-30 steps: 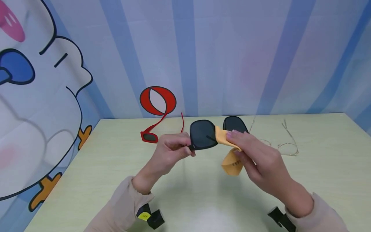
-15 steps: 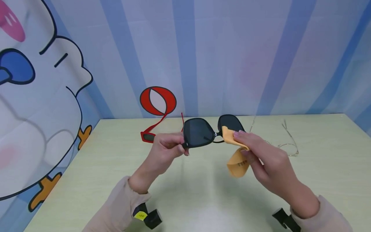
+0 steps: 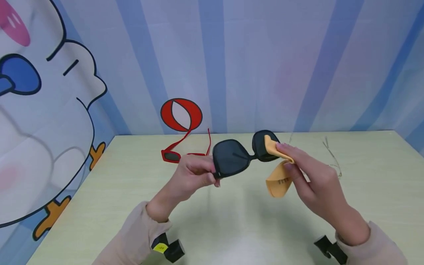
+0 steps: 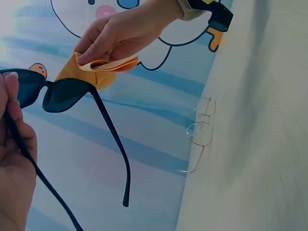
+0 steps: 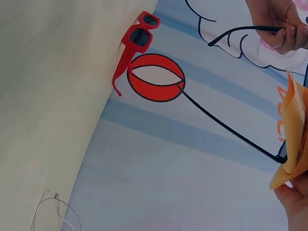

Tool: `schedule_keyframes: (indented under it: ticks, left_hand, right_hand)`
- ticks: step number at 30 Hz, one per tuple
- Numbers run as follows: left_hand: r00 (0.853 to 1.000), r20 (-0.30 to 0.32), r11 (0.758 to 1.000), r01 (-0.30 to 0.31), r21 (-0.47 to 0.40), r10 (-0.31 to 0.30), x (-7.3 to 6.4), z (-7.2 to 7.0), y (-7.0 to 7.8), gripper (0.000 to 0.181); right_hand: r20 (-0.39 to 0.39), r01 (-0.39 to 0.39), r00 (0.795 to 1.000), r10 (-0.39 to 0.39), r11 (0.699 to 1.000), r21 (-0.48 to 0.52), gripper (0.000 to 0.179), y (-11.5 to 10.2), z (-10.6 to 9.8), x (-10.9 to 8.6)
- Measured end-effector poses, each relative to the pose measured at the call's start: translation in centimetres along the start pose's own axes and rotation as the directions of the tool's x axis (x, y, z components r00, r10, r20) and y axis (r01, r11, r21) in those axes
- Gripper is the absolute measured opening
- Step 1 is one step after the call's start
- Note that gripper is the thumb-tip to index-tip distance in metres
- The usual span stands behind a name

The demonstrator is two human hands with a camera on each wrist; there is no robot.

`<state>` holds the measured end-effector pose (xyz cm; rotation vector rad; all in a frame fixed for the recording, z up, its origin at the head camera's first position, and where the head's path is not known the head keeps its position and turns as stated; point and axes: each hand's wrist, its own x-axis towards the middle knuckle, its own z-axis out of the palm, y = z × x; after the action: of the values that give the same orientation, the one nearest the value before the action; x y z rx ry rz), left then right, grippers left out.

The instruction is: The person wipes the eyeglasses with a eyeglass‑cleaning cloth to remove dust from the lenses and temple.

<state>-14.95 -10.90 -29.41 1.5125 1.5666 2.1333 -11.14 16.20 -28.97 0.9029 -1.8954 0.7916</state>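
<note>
Black sunglasses [image 3: 230, 158] with dark lenses are held up over the table, tilted, their arms unfolded. My left hand [image 3: 190, 175] pinches them at the hinge corner beside one lens; in the left wrist view a black temple arm [image 4: 45, 180] runs down past that palm. Between thumb and fingers my right hand [image 3: 314, 180] pinches a folded orange-yellow cloth [image 3: 278, 182]. The cloth's upper edge lies against the other dark lens [image 3: 260, 145]. From the right wrist, the cloth [image 5: 294, 125] covers most of that lens.
Red sunglasses [image 3: 171, 156] rest on the table [image 3: 99, 206] behind my left hand. Thin-framed clear glasses [image 4: 202, 132] lie at the back right, partly hidden by my right hand in the head view. A patterned blue curtain [image 3: 251, 66] stands behind the table.
The cloth has moved right, off the bridge area and onto the lens at the right. The sunglasses have shifted slightly left and tilted, uncovering the bridge.
</note>
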Motion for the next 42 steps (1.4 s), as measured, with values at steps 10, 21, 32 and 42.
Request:
schedule_keyframes:
  ticks: [10, 21, 32, 42]
  left_hand:
    - [0.997, 0.078, 0.995, -0.007, 0.099, -0.001, 0.1, 0.3, -0.2, 0.022]
    - [0.992, 0.116, 0.988, -0.062, 0.141, 0.045, 0.5, 0.8, -0.1, 0.030]
    - [0.991, 0.110, 0.970, -0.101, 0.221, 0.078, 0.8, 1.0, -0.2, 0.035]
    - [0.997, 0.036, 0.966, -0.074, 0.247, 0.067, 0.5, 0.5, -0.3, 0.034]
  right_hand:
    - [0.067, -0.071, 0.995, 0.070, 0.997, 0.011, 0.043, 0.4, -0.3, 0.7]
    - [0.078, -0.070, 0.995, 0.062, 0.993, 0.091, 0.043, 0.0, 0.2, 1.5]
    - [0.095, -0.017, 0.995, 0.004, 0.991, 0.130, 0.044, -0.6, 0.5, 2.1]
    - [0.145, 0.043, 0.987, -0.067, 0.985, 0.169, 0.042, -0.9, 0.6, 1.3]
